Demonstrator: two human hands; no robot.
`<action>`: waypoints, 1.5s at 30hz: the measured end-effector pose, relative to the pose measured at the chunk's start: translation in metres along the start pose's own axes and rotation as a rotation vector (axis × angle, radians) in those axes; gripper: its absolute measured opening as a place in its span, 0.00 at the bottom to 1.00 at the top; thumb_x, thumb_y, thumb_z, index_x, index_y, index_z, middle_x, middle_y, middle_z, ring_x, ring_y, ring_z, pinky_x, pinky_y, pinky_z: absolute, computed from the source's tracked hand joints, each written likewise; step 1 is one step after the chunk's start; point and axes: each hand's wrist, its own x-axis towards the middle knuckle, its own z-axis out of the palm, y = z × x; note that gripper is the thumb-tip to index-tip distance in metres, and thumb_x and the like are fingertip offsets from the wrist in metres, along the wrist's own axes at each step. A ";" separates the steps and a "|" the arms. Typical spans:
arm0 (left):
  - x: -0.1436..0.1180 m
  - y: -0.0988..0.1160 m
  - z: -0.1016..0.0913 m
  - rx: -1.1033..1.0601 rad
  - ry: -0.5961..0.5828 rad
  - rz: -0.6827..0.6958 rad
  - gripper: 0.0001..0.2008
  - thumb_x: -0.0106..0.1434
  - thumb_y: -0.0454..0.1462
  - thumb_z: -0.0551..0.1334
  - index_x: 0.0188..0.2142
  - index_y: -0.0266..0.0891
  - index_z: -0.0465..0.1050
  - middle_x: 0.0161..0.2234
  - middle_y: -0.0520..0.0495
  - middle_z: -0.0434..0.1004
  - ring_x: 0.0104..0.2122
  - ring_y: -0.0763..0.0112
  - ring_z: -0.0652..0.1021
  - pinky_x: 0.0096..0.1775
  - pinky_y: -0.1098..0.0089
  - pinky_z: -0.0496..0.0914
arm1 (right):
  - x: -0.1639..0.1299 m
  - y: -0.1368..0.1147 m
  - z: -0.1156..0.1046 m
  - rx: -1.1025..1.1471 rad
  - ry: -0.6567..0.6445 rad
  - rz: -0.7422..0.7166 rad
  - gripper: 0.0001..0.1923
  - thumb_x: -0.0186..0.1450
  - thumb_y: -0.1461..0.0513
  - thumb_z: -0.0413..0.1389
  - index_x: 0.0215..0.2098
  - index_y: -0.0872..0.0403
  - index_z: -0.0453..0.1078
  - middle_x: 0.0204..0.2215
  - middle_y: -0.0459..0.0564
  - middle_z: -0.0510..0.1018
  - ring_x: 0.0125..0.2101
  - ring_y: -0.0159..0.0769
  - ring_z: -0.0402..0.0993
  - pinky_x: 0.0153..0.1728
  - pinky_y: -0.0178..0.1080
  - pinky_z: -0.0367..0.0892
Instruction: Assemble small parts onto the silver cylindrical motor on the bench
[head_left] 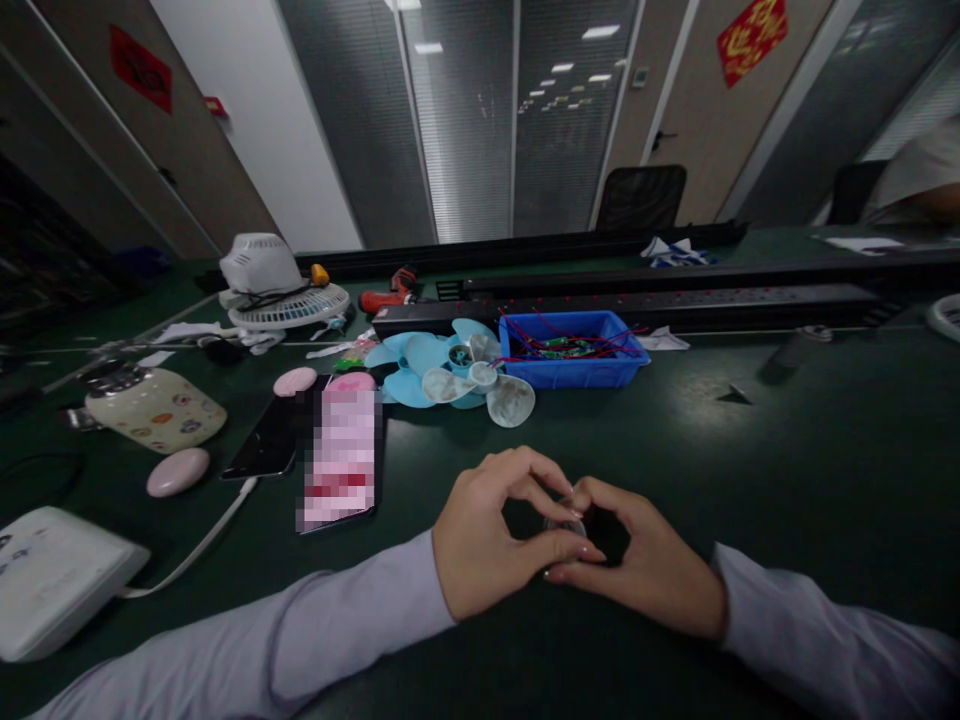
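Observation:
My left hand [495, 535] and my right hand [637, 560] meet above the green table in front of me, fingertips touching or nearly so. Between them is a small round greyish piece [564, 524], mostly covered by the fingers, so its kind cannot be made out. Both hands are closed on it, thumbs on the near side and forefingers on the far side. Beyond the hands lie light blue fan blades [405, 388] and a greyish fan blade set [511, 400]. Next to these stands a blue plastic bin [577, 374] holding red wires and small green parts.
To the left are a phone with a lit, blurred screen [341, 460], a dark phone [266, 440], a cream flask [157, 408], pink oval objects [178, 472] and a white box with a cable [60, 580]. Farther back are a white fan [289, 305], an orange power drill [386, 298] and black rails [675, 300].

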 end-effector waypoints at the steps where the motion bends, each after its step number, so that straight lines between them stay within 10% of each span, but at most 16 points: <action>1: 0.001 0.001 -0.002 -0.007 -0.025 0.000 0.15 0.52 0.38 0.72 0.36 0.40 0.70 0.32 0.51 0.82 0.36 0.65 0.82 0.42 0.66 0.70 | 0.000 0.000 0.000 0.010 -0.001 -0.010 0.16 0.54 0.56 0.68 0.30 0.52 0.65 0.28 0.42 0.72 0.30 0.33 0.69 0.31 0.36 0.64; 16: -0.001 -0.006 -0.002 -0.063 -0.127 0.051 0.19 0.60 0.28 0.62 0.48 0.43 0.62 0.42 0.47 0.82 0.47 0.62 0.80 0.51 0.61 0.69 | 0.003 -0.001 -0.002 0.067 0.014 -0.045 0.12 0.57 0.59 0.66 0.34 0.52 0.67 0.31 0.43 0.74 0.33 0.34 0.72 0.35 0.36 0.67; 29: -0.010 -0.017 -0.002 -0.086 0.331 0.098 0.14 0.57 0.33 0.69 0.37 0.42 0.65 0.33 0.51 0.82 0.39 0.65 0.82 0.45 0.64 0.73 | 0.003 -0.002 -0.004 0.017 0.024 0.015 0.14 0.56 0.58 0.67 0.35 0.52 0.69 0.34 0.46 0.77 0.36 0.37 0.74 0.38 0.40 0.69; 38: -0.051 -0.053 -0.034 0.391 0.106 -0.031 0.13 0.57 0.38 0.69 0.42 0.45 0.74 0.43 0.45 0.80 0.50 0.54 0.76 0.50 0.50 0.67 | 0.004 0.000 -0.004 0.026 0.090 0.053 0.16 0.61 0.60 0.62 0.47 0.50 0.69 0.44 0.49 0.78 0.44 0.41 0.75 0.46 0.46 0.70; 45: -0.049 -0.049 -0.033 0.514 0.159 -0.024 0.17 0.52 0.43 0.72 0.40 0.46 0.74 0.38 0.49 0.82 0.44 0.54 0.77 0.44 0.51 0.68 | 0.002 -0.001 -0.006 0.062 0.058 0.083 0.14 0.62 0.60 0.61 0.46 0.50 0.69 0.46 0.49 0.76 0.46 0.41 0.73 0.49 0.46 0.68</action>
